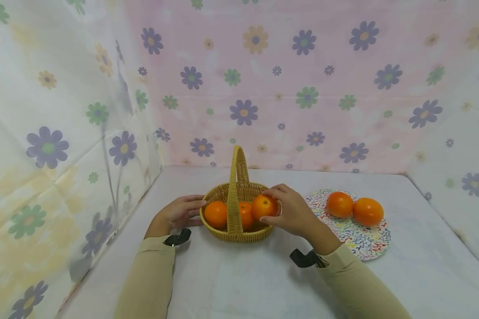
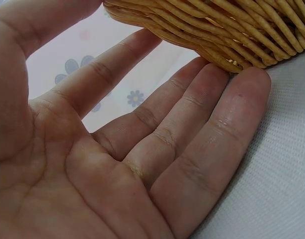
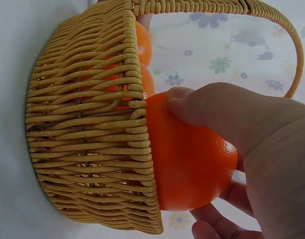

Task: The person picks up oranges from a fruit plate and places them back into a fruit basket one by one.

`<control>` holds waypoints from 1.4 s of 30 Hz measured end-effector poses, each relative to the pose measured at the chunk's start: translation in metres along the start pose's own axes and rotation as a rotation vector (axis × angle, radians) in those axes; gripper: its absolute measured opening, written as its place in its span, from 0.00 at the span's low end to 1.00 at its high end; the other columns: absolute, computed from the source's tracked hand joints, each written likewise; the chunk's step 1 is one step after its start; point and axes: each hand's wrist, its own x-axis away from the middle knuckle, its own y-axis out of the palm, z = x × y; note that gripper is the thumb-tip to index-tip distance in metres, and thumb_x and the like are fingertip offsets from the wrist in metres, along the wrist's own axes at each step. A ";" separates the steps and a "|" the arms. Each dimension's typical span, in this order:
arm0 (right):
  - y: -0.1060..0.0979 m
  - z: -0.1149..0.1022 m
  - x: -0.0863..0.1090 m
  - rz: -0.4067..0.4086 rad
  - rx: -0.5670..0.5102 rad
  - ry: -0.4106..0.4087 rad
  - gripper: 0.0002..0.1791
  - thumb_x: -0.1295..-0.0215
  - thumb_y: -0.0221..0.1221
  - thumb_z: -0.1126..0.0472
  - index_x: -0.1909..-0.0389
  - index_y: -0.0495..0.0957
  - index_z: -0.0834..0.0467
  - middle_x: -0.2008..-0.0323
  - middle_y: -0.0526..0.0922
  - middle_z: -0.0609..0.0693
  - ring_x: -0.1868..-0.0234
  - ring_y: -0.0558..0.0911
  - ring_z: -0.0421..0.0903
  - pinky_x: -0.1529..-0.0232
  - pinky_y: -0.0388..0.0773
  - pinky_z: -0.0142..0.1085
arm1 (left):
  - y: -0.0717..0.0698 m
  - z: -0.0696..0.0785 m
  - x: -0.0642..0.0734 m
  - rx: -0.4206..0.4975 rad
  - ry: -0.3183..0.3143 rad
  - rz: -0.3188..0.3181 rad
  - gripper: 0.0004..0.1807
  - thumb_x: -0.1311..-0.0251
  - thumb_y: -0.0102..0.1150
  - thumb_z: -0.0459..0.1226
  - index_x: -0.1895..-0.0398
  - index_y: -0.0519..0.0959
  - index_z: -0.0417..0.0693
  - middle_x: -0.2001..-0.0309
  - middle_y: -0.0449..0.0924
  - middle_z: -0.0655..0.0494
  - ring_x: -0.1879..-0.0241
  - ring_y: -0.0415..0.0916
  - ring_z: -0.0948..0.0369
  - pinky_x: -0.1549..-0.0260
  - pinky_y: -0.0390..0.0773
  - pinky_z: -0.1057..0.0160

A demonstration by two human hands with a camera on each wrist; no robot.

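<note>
My right hand point(image 1: 294, 212) grips an orange point(image 1: 265, 206) between thumb and fingers at the right end of a wicker basket point(image 1: 247, 237). In the right wrist view this orange point(image 3: 190, 154) sits at the rim, its lower part behind the woven wall. Two more oranges lie inside, one at the left point(image 1: 215, 214) and one in the middle point(image 1: 245, 216), partly hidden by the handle. My left hand point(image 1: 177, 213) is at the basket's left end. Its extended fingers point(image 2: 237, 107) reach the underside of the woven wall point(image 2: 232, 35), palm toward the basket.
To the right lies a round plate point(image 1: 367, 246) with a multicoloured speckled pattern. Two shiny orange fruits, one on the left point(image 1: 339, 204) and one on the right point(image 1: 368, 212), rest on it side by side. The basket's tall arched handle point(image 1: 233, 190) rises over its middle. Flowered cloth walls point(image 1: 279, 128) enclose the white table.
</note>
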 end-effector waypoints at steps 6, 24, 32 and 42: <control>0.000 -0.001 0.001 0.001 0.010 0.012 0.34 0.47 0.79 0.47 0.39 0.81 0.50 0.43 0.80 0.47 0.43 0.81 0.48 0.42 0.84 0.47 | 0.002 0.001 -0.001 -0.003 -0.005 0.005 0.33 0.30 0.65 0.44 0.25 0.68 0.45 0.43 0.84 0.55 0.46 0.83 0.58 0.42 0.83 0.44; 0.008 -0.001 0.000 0.021 0.054 0.101 0.39 0.40 0.74 0.45 0.32 0.76 0.56 0.39 0.79 0.55 0.41 0.82 0.55 0.43 0.85 0.50 | -0.001 -0.002 -0.002 -0.017 -0.007 0.000 0.34 0.31 0.66 0.45 0.25 0.68 0.45 0.42 0.84 0.54 0.45 0.83 0.57 0.42 0.82 0.44; 0.011 0.000 -0.001 0.015 0.057 0.093 0.39 0.37 0.73 0.48 0.27 0.72 0.54 0.33 0.77 0.56 0.36 0.80 0.57 0.39 0.82 0.54 | 0.000 -0.001 -0.002 -0.009 -0.005 0.000 0.34 0.31 0.66 0.45 0.25 0.68 0.45 0.43 0.84 0.55 0.45 0.83 0.57 0.42 0.83 0.44; 0.016 0.003 -0.001 0.034 0.084 0.083 0.39 0.36 0.72 0.50 0.26 0.70 0.52 0.31 0.74 0.56 0.35 0.79 0.56 0.38 0.81 0.53 | -0.001 -0.003 -0.003 -0.004 -0.004 -0.003 0.34 0.31 0.65 0.44 0.25 0.68 0.45 0.43 0.84 0.55 0.45 0.83 0.57 0.43 0.83 0.45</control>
